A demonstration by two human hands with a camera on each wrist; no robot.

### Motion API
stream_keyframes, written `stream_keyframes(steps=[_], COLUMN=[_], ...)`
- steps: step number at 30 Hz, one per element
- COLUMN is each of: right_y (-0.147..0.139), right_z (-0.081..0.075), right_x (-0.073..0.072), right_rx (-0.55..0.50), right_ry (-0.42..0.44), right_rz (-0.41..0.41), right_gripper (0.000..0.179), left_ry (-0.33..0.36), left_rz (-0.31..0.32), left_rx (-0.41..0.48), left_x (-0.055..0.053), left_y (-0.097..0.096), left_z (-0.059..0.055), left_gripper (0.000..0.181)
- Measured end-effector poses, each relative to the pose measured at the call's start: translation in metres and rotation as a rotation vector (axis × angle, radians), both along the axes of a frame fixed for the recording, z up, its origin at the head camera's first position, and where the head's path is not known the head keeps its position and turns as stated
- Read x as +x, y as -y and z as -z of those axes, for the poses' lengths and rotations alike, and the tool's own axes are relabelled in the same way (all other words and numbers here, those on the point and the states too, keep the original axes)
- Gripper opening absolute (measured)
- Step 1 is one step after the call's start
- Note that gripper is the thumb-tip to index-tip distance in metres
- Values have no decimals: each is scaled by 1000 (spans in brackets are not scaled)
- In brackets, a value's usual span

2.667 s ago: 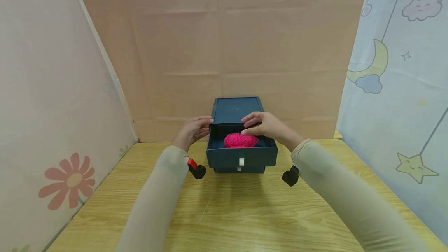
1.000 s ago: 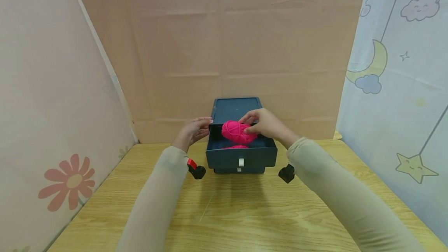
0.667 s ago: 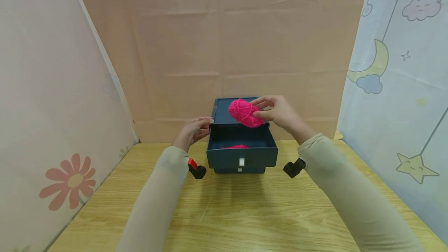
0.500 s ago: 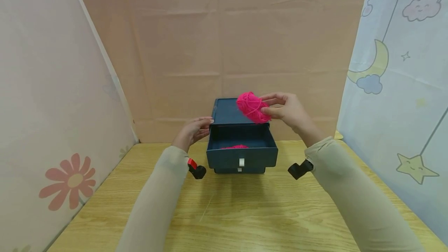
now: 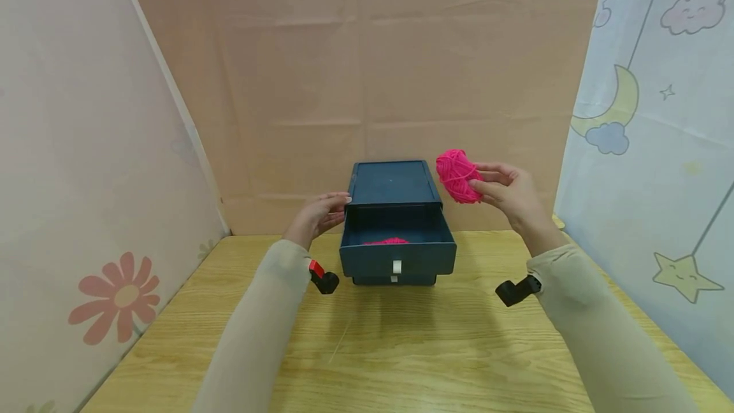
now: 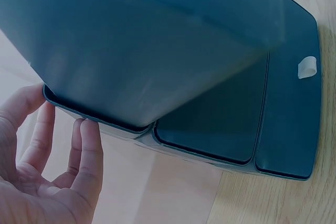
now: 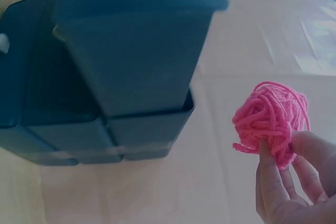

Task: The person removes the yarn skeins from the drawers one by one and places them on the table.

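Observation:
A pink ball of yarn [image 5: 457, 176] is pinched between the thumb and fingers of my right hand [image 5: 510, 193], up in the air to the right of a dark blue drawer unit [image 5: 392, 182]. In the right wrist view, loose strands show on the yarn [image 7: 270, 119]. The unit's top drawer [image 5: 397, 260] is pulled out. More pink yarn [image 5: 391, 241] shows inside it, mostly hidden by the drawer front. My left hand [image 5: 316, 217] rests its fingertips against the unit's left side edge. In the left wrist view, the left fingers [image 6: 90, 150] touch the casing's rim.
The unit stands on a wood-grain table [image 5: 378, 349], close to a tan backdrop [image 5: 287, 94]. Below the open drawer, lower drawers with white tabs [image 6: 307, 67] are closed. Patterned sheets hang left and right [image 5: 648, 164].
My right hand has taken one ball of yarn from the open drawer, lifted it and carried it right, past the unit's side. The left hand has stayed in place.

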State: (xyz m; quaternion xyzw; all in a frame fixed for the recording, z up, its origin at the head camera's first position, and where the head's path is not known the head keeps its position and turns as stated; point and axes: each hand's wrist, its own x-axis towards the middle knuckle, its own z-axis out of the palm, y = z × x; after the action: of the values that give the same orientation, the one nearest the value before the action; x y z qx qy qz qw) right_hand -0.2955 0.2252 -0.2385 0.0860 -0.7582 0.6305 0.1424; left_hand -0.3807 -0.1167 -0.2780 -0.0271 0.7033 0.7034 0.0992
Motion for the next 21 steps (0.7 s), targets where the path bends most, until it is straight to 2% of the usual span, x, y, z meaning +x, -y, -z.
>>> stream_keyframes(steps=[6,11,21], right_y=[-18,-32,-46], right_z=[26,59,125], right_x=[-11,-21,-33], right_rx=[-2,-25,-58], right_ry=[74,147,314], right_rz=[53,76,114], right_gripper=[52,53,55], left_ry=[3,0,7], left_rz=[-3,-9,-21], left_rx=[-8,-3,-14], left_x=[0,0,0], left_y=[-1,-1,-1], left_z=[-1,0,1], left_gripper=[38,37,37])
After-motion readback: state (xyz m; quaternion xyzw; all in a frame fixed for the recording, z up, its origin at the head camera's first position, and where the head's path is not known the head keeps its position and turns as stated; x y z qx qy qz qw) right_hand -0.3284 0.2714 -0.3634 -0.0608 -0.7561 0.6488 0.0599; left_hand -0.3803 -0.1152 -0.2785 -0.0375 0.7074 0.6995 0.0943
